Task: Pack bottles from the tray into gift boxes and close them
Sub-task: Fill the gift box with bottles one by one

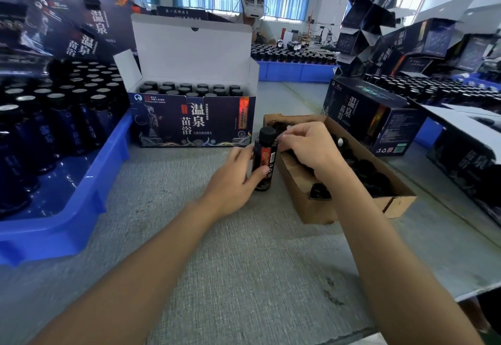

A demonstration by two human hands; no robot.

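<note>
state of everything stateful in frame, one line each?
gift box: open, lid up, filled.
bottle: upright, capped.
left hand: grips bottle.
right hand: curled beside bottle top, grip unclear.
cardboard box: open-topped.
blue tray: partly filled.
second gift box: closed.

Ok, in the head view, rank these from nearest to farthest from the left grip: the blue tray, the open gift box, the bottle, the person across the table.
1. bottle: held upright in the left grip.
2. open gift box: just behind the grip on the table.
3. blue tray: off to the left.
4. person: far back, across the table.
</note>
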